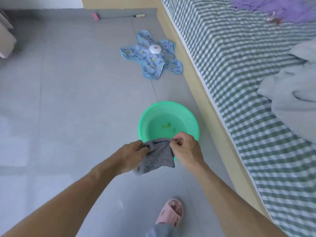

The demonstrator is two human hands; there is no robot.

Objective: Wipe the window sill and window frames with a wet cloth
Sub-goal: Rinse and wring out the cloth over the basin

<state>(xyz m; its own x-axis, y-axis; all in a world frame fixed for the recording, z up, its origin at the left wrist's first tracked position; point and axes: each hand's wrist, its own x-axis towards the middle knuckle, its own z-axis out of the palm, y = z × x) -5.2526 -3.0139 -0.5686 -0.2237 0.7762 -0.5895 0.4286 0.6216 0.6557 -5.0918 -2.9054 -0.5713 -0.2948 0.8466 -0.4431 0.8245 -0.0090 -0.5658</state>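
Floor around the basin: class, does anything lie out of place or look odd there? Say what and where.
Yes. A blue patterned cloth lies spread on the floor beside the bed, with a small white round object on top. Farther off, a pink-headed brush lies by the wall.

The cloth [156, 154] is a mottled grey, and the basin [145, 120] behind it is bright mint green with small darker green marks on its bottom. The floor [68, 100] is plain grey; near its far edge lie a light blue fabric [153, 65] printed with small multicoloured figures, bearing a white round object [155, 48], and a pink brush head [95, 16]. The bed cover [239, 65] is checked in green and white, with purple cloth [282, 7] at its far corner, and the slipper [172, 212] is pale pink.
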